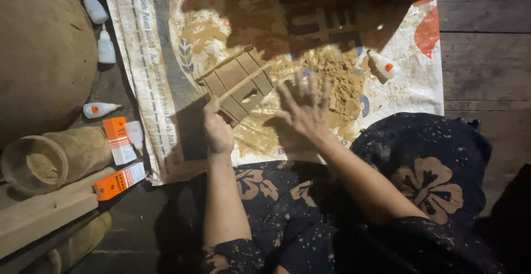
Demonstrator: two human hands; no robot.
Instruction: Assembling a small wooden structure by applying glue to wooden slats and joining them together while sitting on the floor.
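Dark floral cloth over the lap lay nearest. Above it the left hand pinched the lower edge of a small slatted wooden piece, tilted over a printed sack. Just right of that grip, the right hand hovered with fingers spread, holding nothing, above loose sawdust. Beyond it lay a small white glue bottle; well left, orange cartons and more bottles.

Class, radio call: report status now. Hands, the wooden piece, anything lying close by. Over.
Left hand grips wooden slatted piece at its lower end. Right hand open, fingers spread, over sawdust on woven sack. Small white glue bottle lies just beyond. Over.
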